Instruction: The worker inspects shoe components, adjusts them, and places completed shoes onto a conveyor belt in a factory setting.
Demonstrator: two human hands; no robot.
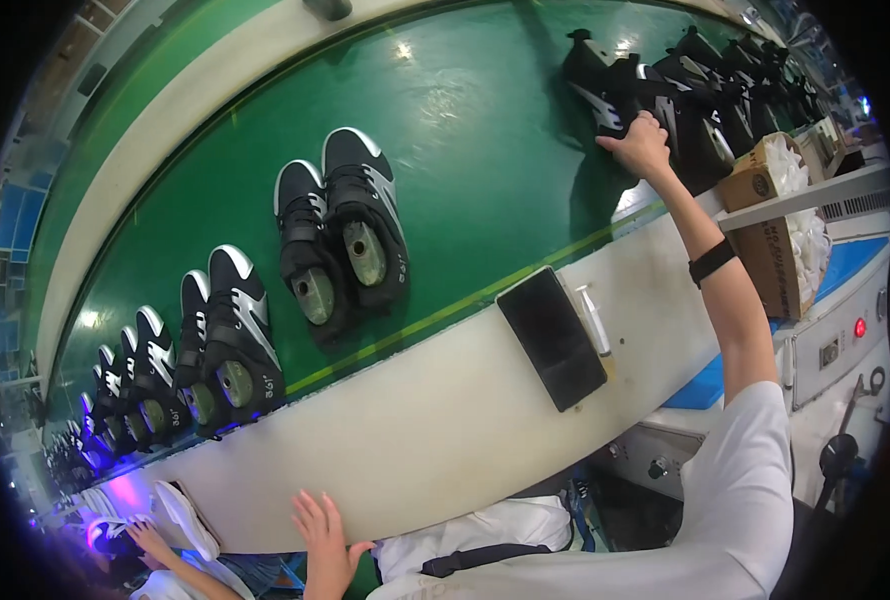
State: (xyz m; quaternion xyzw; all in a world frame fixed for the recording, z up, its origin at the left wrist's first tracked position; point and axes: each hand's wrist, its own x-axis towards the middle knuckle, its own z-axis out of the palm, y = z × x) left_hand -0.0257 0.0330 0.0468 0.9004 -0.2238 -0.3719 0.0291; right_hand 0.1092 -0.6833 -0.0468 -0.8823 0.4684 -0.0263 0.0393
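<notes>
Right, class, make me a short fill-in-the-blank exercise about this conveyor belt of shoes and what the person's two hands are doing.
1. The right hand reaches out to a black-and-white shoe on the ____ conveyor belt.
2. The left hand rests at the belt's ____ border.
3. A flat black slab lies on that border beside a small ____ tube.
4. The shoes travel in ____, like the pair at the centre.

Missing words: green; white; white; pairs
</notes>
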